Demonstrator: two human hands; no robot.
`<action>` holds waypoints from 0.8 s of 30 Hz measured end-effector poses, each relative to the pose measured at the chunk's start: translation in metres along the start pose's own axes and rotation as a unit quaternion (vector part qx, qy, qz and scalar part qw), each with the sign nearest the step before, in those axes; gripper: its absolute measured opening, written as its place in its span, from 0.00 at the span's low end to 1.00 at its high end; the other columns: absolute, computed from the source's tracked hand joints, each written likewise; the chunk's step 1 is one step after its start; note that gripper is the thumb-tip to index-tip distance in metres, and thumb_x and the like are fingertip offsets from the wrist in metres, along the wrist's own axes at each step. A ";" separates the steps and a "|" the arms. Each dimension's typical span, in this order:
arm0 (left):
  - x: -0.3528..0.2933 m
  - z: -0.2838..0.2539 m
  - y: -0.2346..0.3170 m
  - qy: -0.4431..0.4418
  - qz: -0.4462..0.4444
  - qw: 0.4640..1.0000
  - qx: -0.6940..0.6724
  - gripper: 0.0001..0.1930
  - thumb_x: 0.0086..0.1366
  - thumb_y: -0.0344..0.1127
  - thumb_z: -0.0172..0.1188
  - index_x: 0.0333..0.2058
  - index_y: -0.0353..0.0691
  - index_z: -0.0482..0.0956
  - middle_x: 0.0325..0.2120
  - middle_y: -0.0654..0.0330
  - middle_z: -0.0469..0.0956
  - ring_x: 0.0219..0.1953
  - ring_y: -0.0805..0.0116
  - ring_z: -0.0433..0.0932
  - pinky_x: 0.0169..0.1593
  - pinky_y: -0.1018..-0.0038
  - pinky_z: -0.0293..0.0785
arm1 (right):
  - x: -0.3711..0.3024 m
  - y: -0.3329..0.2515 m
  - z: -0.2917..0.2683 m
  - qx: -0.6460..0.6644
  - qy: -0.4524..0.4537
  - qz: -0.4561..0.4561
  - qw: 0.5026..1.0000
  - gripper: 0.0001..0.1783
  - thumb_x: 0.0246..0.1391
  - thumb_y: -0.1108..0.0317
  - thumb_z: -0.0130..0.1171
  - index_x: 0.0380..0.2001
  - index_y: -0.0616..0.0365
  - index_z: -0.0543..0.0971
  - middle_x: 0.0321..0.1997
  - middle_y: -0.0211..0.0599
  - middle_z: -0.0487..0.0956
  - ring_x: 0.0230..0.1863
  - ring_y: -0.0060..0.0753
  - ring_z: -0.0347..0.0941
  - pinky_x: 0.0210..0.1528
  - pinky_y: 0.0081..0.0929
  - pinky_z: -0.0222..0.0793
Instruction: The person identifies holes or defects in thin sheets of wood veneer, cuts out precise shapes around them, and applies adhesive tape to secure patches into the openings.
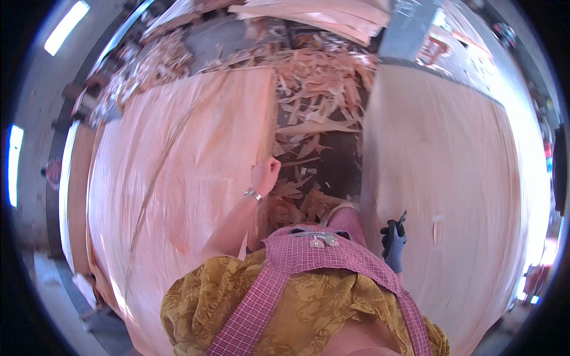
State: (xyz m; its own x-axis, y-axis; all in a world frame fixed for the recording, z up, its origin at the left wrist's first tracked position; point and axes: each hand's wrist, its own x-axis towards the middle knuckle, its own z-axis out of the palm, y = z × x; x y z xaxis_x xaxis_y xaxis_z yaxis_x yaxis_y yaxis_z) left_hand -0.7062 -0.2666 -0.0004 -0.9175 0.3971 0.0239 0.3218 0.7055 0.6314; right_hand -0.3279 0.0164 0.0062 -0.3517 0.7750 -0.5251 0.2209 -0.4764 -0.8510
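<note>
My left hand [268,173], bare with a metal watch or bracelet [253,196] at the wrist, is closed at the inner edge of the left stack of pale wood veneer sheets [196,142]. Whatever its curled fingers hold, if anything, is hidden. In a grey glove with dark fingers, my right hand [394,243] grips a small dark knife [403,217], its pointed tip facing away from me. That hand is over the near inner part of the right veneer stack [445,160]. A long narrow dark line [159,172] curves across the left stack's top sheet.
Between the stacks runs a dark floor gap strewn with torn veneer scraps [323,89]. More scraps [154,62] pile up at the far left. Further veneer sheets [320,15] lie at the back, beside a grey post [409,29]. My checked apron [320,252] is close to both stacks.
</note>
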 end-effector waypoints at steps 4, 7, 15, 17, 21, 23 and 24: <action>0.064 0.015 -0.033 0.040 -0.062 0.997 -0.004 0.11 0.58 0.42 0.64 0.27 0.41 0.81 0.24 0.56 0.82 0.31 0.53 0.82 0.38 0.60 0.75 | 0.103 -0.043 0.087 -0.067 -0.056 0.029 0.996 0.12 0.59 0.58 0.63 0.40 0.54 0.79 0.22 0.36 0.79 0.10 0.17 0.62 0.11 0.19 0.53; 0.094 0.043 -0.108 0.062 -0.199 0.977 -0.032 0.16 0.56 0.46 0.65 0.22 0.37 0.79 0.19 0.54 0.79 0.26 0.60 0.80 0.35 0.64 0.73 | 0.179 -0.082 0.175 -0.102 -0.147 0.024 0.984 0.13 0.60 0.57 0.62 0.40 0.54 0.79 0.22 0.35 0.79 0.10 0.17 0.63 0.12 0.19 0.55; 0.262 -0.009 -0.061 -0.010 -0.335 0.910 -0.246 0.20 0.67 0.49 0.58 0.27 0.36 0.79 0.21 0.61 0.78 0.25 0.73 0.76 0.32 0.74 0.72 | 0.343 -0.223 0.404 -0.228 -0.310 -0.102 0.918 0.08 0.66 0.63 0.55 0.39 0.54 0.78 0.22 0.30 0.79 0.15 0.17 0.67 0.17 0.18 0.62; 0.303 -0.005 -0.067 0.013 -0.350 0.858 -0.375 0.18 0.70 0.49 0.57 0.33 0.37 0.79 0.27 0.60 0.80 0.28 0.72 0.78 0.34 0.75 0.74 | 0.376 -0.244 0.460 -0.216 -0.352 -0.105 0.905 0.08 0.66 0.62 0.54 0.38 0.54 0.77 0.21 0.29 0.78 0.15 0.17 0.68 0.18 0.18 0.63; 0.416 -0.018 -0.066 0.059 -0.360 0.681 -0.636 0.20 0.71 0.50 0.55 0.44 0.36 0.77 0.37 0.55 0.82 0.37 0.63 0.82 0.41 0.70 0.80 | 0.437 -0.275 0.576 -0.275 -0.463 -0.094 0.837 0.10 0.67 0.63 0.53 0.43 0.56 0.77 0.27 0.30 0.79 0.22 0.19 0.73 0.21 0.18 0.67; 0.479 -0.012 -0.092 0.086 -0.321 0.598 -0.729 0.23 0.70 0.51 0.56 0.47 0.34 0.74 0.40 0.53 0.81 0.40 0.61 0.82 0.45 0.67 0.81 | 0.482 -0.273 0.627 -0.278 -0.511 -0.101 0.807 0.13 0.66 0.61 0.54 0.46 0.58 0.77 0.33 0.32 0.81 0.26 0.21 0.76 0.24 0.19 0.70; 0.511 -0.008 -0.106 0.111 -0.298 0.557 -0.767 0.25 0.69 0.53 0.57 0.48 0.32 0.73 0.40 0.53 0.80 0.42 0.60 0.82 0.47 0.65 0.81 | 0.509 -0.259 0.649 -0.292 -0.513 -0.153 0.793 0.14 0.66 0.58 0.54 0.45 0.57 0.78 0.30 0.33 0.81 0.23 0.20 0.75 0.22 0.18 0.67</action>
State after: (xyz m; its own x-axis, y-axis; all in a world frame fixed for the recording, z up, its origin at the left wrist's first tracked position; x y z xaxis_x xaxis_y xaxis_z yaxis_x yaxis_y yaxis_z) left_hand -1.2107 -0.1432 -0.0493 -0.8160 0.1585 -0.5559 -0.4778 -0.7262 0.4943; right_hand -1.1548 0.2648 -0.0430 -0.9588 -0.0706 -0.2752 0.2598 0.1745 -0.9498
